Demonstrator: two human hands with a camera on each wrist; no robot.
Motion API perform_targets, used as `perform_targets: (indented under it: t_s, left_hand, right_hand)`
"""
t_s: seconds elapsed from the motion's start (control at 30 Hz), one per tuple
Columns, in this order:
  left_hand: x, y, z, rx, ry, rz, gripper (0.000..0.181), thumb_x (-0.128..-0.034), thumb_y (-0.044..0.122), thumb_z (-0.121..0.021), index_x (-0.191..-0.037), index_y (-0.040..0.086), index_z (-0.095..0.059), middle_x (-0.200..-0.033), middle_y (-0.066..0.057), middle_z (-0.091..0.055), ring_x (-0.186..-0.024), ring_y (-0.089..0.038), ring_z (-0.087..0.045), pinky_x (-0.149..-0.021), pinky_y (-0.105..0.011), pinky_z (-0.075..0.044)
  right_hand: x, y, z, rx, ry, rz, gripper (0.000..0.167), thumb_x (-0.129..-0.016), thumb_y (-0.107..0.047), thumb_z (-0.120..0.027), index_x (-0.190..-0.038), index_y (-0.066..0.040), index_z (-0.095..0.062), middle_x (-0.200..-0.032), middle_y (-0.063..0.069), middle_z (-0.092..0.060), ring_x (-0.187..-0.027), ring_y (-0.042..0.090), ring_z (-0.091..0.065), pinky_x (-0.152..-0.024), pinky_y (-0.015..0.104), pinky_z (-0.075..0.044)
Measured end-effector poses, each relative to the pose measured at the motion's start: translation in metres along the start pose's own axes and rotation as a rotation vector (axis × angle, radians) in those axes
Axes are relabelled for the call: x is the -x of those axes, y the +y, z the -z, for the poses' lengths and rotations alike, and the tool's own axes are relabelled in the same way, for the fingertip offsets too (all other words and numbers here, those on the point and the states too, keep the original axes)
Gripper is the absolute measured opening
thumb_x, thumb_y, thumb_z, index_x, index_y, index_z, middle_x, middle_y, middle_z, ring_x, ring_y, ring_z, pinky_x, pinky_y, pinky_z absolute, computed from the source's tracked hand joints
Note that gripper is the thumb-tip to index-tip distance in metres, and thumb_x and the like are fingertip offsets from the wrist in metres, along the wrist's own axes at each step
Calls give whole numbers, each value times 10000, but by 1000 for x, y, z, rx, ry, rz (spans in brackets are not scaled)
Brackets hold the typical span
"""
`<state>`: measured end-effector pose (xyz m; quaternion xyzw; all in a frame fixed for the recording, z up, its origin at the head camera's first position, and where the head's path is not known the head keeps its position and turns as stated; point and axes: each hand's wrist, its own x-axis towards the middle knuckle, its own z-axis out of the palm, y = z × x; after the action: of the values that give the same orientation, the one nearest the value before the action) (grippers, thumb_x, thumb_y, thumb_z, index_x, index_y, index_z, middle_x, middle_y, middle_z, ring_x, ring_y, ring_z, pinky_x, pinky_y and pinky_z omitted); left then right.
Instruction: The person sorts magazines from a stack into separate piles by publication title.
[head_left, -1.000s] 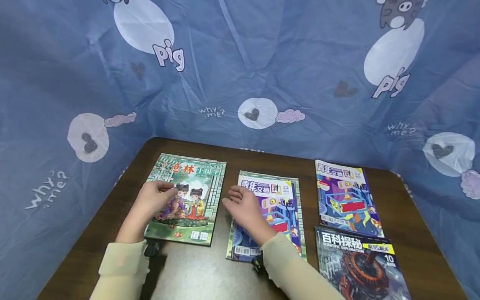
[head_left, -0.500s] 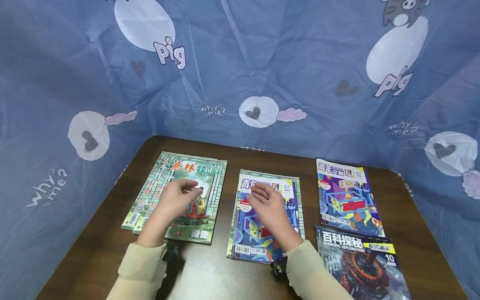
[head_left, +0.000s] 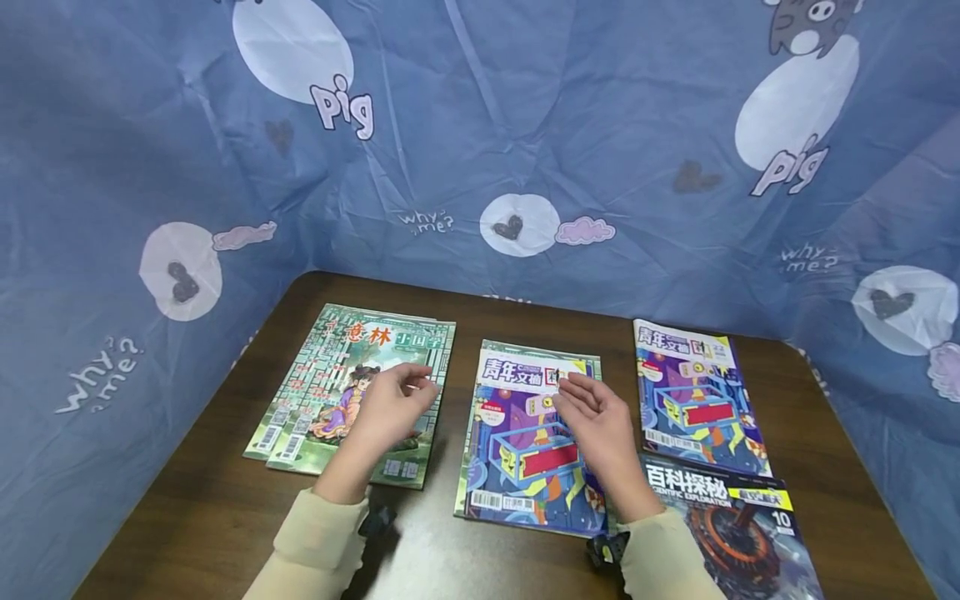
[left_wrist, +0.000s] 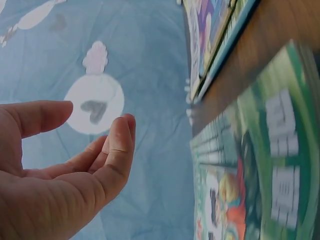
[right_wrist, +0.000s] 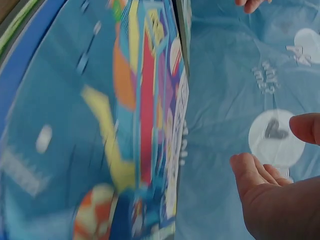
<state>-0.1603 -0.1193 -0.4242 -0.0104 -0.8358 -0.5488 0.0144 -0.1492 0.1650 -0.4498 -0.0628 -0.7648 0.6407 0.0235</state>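
My left hand (head_left: 390, 417) hovers over the right part of the green magazines (head_left: 322, 433), which lie fanned at the left of the table. Its fingers are loosely bent, with nothing between thumb and fingertips in the left wrist view. Above the right side of the middle purple magazine (head_left: 517, 417) is my right hand (head_left: 603, 433), palm turned inward, thumb and fingers apart and holding nothing. That purple magazine lies on a green one, whose edge (head_left: 595, 367) shows behind it.
Another purple magazine (head_left: 690, 400) lies at the right, with a dark science magazine (head_left: 750, 542) nearer the front edge. Both rest on the brown table (head_left: 202, 467). A blue patterned cloth (head_left: 420, 167) hangs around the back and sides.
Both hands have moved rightward across the magazines. The left hand uncovers the fanned green covers; the right hand uncovers more of the middle purple cover. The magazines look unmoved.
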Motion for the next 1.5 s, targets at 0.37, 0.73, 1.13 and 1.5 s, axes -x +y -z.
perform_targets:
  t_s: [0.37,0.73,1.13,1.5]
  left_hand:
    - [1,4,-26,-6,-33,44,354,-897,97,-729,-1208,-60,-668,-964,-87,-678,-802,-217,-634,-661,-331,-527]
    - [-1,2,-33,-59,-58,89,431,-888,139,-750,-1249,-69,-640,-986,-85,-674,-820,-210,-634,-744,-390,-540]
    - [-9,-1,-41,-143,-130,123,471,-906,191,-740,-1266,-89,-626,-1028,-109,-680,-969,-284,-641,-887,-466,-528]
    - [-19,-1,-54,-162,-243,190,546,-891,222,-751,-1293,-110,-588,-1099,-162,-651,-1021,-305,-619,-891,-467,-535]
  right_hand:
    - [2,7,32,27,68,-39,519,-980,-207,-713,-1419,-5,-521,-1387,146,-595,-1246,236,-594,-937,206,-488]
    - [5,15,46,30,88,-67,545,-978,-207,-716,-1430,17,-510,-1379,161,-599,-1228,261,-607,-917,199,-500]
    - [2,21,51,76,57,-111,567,-972,-189,-718,-1442,29,-487,-1406,191,-571,-1258,297,-580,-972,297,-494]
    - [-2,26,57,130,10,-176,610,-983,-187,-697,-1484,34,-428,-1463,229,-506,-1321,344,-516,-1052,429,-439]
